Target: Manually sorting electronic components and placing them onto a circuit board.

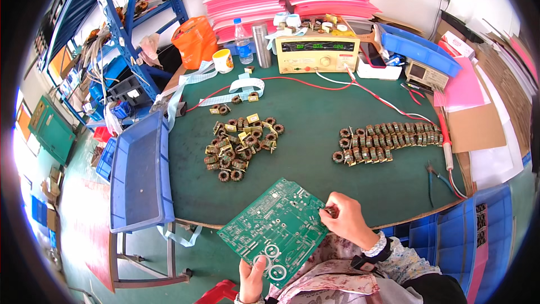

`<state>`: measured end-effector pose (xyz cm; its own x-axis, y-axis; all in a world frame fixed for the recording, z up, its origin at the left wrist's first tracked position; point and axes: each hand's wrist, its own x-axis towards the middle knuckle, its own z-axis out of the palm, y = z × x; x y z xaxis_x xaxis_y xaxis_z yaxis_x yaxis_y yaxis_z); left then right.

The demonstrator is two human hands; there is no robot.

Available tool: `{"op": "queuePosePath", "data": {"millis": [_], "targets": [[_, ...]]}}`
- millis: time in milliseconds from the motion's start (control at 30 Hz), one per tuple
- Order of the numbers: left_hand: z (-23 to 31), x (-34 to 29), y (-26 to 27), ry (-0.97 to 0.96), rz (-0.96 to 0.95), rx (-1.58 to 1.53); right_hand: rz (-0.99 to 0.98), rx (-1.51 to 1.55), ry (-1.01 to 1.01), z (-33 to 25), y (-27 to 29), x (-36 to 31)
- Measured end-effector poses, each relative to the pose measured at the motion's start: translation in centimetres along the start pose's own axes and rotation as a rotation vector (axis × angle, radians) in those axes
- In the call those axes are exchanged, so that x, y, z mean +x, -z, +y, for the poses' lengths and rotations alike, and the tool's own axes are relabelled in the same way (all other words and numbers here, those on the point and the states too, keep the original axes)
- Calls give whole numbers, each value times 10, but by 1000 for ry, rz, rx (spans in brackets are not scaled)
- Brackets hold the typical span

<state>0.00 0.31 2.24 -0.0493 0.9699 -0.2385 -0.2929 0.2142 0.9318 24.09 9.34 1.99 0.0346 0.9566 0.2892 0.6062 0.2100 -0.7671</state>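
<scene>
A bare green circuit board [274, 222] is tilted above the table's front edge and my lap. My left hand [251, 279] grips its lower left edge, thumb on top beside the printed white rings. At the board's right edge, the fingers of my right hand [350, 220] pinch a small wound toroid coil [333, 212], partly hidden by them. Beyond the board, toward the left, lies a loose pile of toroid coils [228, 160], some with yellow labels. More toroid coils [388, 139] stand in tight rows on the right of the green table [298, 112].
An empty-looking blue tray [140, 174] sits at the left edge. At the back stand an orange bag [194, 42], a water bottle [243, 42], a steel flask [261, 45] and a beige power supply [318, 53]. Pliers [430, 183] and a red-handled cable probe [445, 135] lie right.
</scene>
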Motion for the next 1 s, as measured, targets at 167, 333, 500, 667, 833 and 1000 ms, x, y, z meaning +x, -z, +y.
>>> {"op": "queuePosePath", "data": {"millis": [167, 333, 500, 667, 833, 1000], "targets": [[-3, 3, 6, 6, -7, -17, -234, 141, -110, -7, 10, 4], [-5, 4, 11, 22, -60, -33, -364, 258, -106, 1, 32, -1], [3, 2, 4, 28, -16, -19, -96, 240, 45, 15, 46, 9], [-5, 1, 14, -18, 4, 148, 520, -347, -94, 67, 102, 43], [6, 3, 2, -13, 2, 40, 415, -302, -205, 137, 131, 54], [0, 7, 8, 40, -7, 29, 396, -489, 1, 73, 116, 59]]}}
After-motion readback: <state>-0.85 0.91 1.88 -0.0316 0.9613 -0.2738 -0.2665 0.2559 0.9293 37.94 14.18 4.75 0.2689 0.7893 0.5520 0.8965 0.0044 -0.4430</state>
